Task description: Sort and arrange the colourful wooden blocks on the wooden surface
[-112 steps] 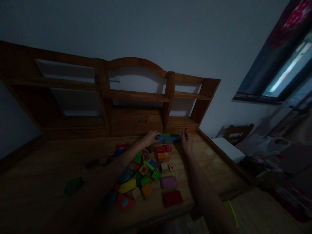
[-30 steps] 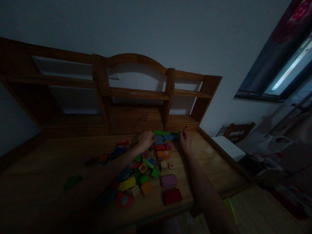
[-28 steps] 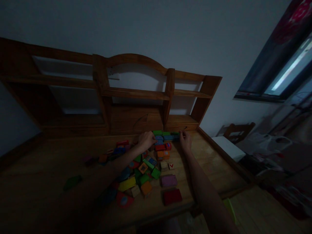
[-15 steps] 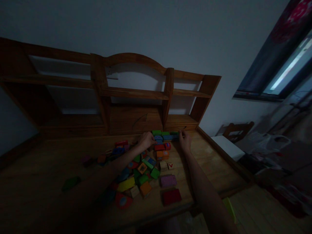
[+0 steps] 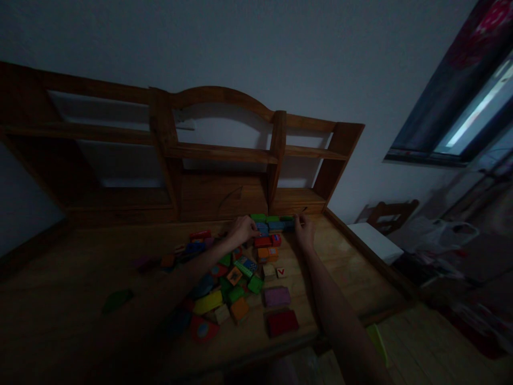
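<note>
Left hand (image 5: 241,230) and right hand (image 5: 304,233) bracket block row (image 5: 273,223) near desk (image 5: 352,278) back edge; grips unclear. Right desk side bare.

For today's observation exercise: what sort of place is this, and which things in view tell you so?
Probably a room in a home, dimly lit. A wooden desk with a shelved hutch stands against the wall, painted toy blocks lie scattered on it, and a wooden chair stands below a curtained window.
</note>
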Tool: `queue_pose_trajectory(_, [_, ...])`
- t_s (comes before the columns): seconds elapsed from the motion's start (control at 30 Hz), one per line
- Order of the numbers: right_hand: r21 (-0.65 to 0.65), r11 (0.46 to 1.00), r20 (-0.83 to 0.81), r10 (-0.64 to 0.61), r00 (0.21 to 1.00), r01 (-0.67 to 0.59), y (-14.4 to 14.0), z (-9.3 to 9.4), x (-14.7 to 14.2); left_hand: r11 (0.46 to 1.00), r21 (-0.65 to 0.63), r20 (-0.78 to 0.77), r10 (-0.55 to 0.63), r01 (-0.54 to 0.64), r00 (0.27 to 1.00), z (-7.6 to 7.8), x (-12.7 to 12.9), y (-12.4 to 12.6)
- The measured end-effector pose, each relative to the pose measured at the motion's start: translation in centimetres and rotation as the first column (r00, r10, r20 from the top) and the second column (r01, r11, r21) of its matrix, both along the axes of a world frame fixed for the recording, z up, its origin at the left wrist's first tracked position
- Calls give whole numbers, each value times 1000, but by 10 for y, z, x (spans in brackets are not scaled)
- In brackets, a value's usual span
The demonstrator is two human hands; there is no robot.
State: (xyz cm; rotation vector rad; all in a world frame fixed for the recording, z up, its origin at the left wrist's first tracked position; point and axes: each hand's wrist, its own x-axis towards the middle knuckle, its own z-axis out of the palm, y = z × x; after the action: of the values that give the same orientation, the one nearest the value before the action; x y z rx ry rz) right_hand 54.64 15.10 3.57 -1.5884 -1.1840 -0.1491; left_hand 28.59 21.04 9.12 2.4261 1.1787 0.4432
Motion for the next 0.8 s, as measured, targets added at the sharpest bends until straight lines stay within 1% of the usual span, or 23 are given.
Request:
queue_pose_trajectory(0.1, [-1,1000,-1,-2,1000,2,1,-1,0,1000,6,42,-25,25,999,10,-1,6])
queue_pose_trajectory(0.2, [-2,1000,5,-2,1000,2,-1,0,0,1000,-2,70,-9,9,998,22,-1,20])
queue_pose_trajectory(0.33, [-9,1000,7,3,1000,-3,-3,1,-1,996,-92,55,-8,13,998,29,0,39])
queue_pose_trajectory(0.43, [-13,1000,6,2,1000,-2,-2,0,-1,983,-178,57,-29,39,998,28,-1,45])
queue_pose_trajectory(0.57, [-19,1000,11,-2,1000,3,-1,0,0,967,-242,79,-57,75,995,23,-4,49])
queue_pose_trajectory(0.67, [-21,1000,13,4,1000,-4,-1,0,1,964,-253,77,-64,81,995,19,-4,53])
queue_pose_trajectory(0.8, [-21,1000,13,2,1000,-2,0,-1,1,969,-239,63,-49,63,997,12,-2,56])
